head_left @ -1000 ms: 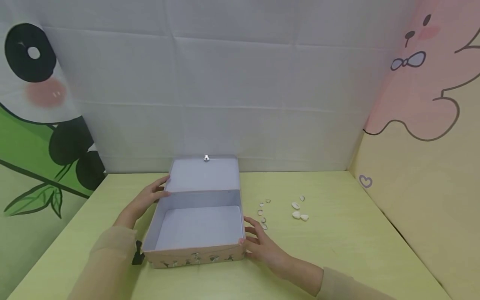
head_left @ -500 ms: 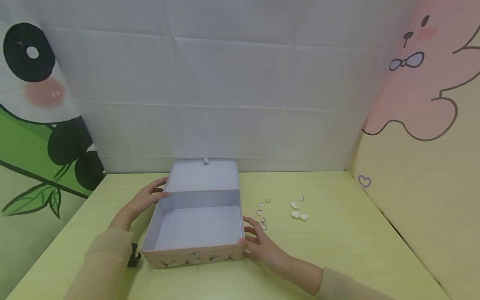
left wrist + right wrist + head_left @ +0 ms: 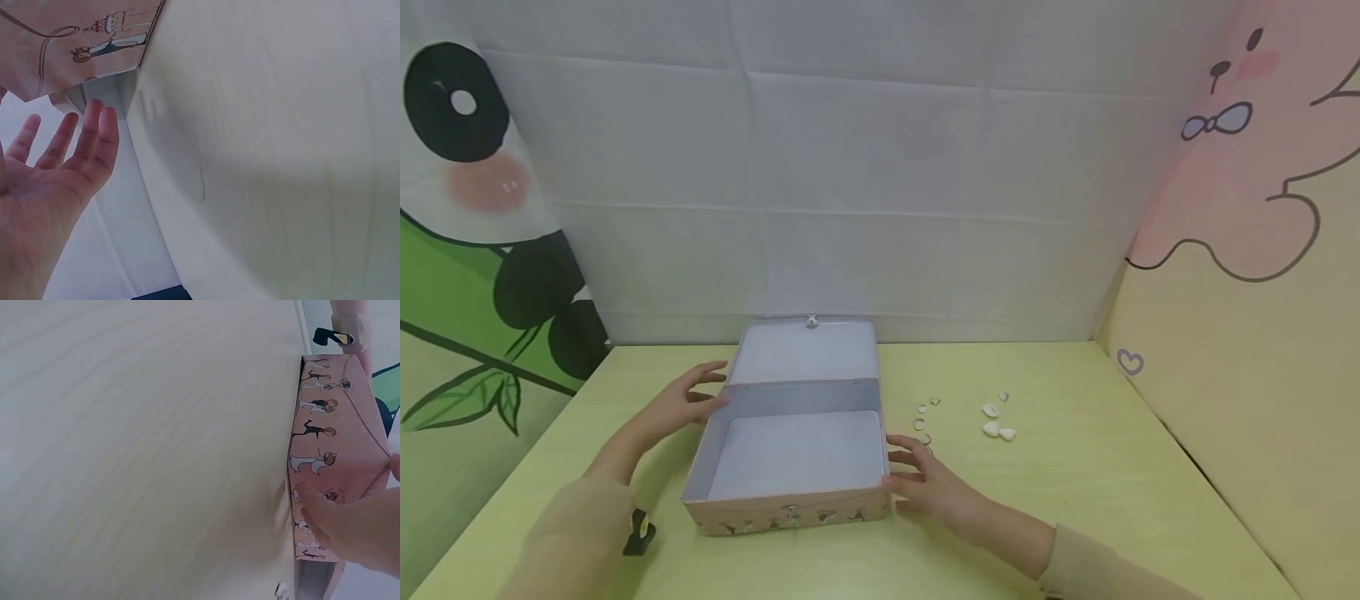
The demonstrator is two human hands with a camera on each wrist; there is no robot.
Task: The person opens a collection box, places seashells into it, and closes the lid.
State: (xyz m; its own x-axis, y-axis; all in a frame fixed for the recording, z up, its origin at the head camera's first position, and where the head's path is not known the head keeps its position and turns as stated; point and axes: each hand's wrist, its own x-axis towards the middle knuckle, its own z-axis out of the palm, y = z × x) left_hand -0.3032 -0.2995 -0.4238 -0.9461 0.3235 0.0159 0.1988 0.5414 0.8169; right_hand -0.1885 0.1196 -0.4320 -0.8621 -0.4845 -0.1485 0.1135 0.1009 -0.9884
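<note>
A rectangular pink box with a pale lavender-grey interior (image 3: 801, 454) stands open on a light yellowish wood-look desk (image 3: 1090, 483), a little left of centre in the head view. Its matching lid (image 3: 805, 352) is tipped back at the far side, and a small silver clasp (image 3: 812, 322) sits at the lid's far edge. Small cartoon figures in dark and pale clothes are printed along the outer walls. At the box's left side is the person's left hand (image 3: 676, 407), its fingers spread wide and gently bent, holding nothing; whether the thumb meets the rim is hard to tell. The right hand (image 3: 936, 492) is at the right side, fingers apart and relaxed, with its thumb at the near corner against the printed wall. Both arms wear beige sleeves (image 3: 568, 525), and a black object with a yellow mark (image 3: 639, 540) shows at the left wrist. Right of the box lie a loose column of tiny ring-like pieces (image 3: 922, 408) and, farther right, four small white pieces (image 3: 992, 429), too small to identify. Behind hangs a creased white cloth (image 3: 865, 158), between a green-and-white cartoon panel (image 3: 445, 283) and a pink-and-cream one (image 3: 1240, 192).
</note>
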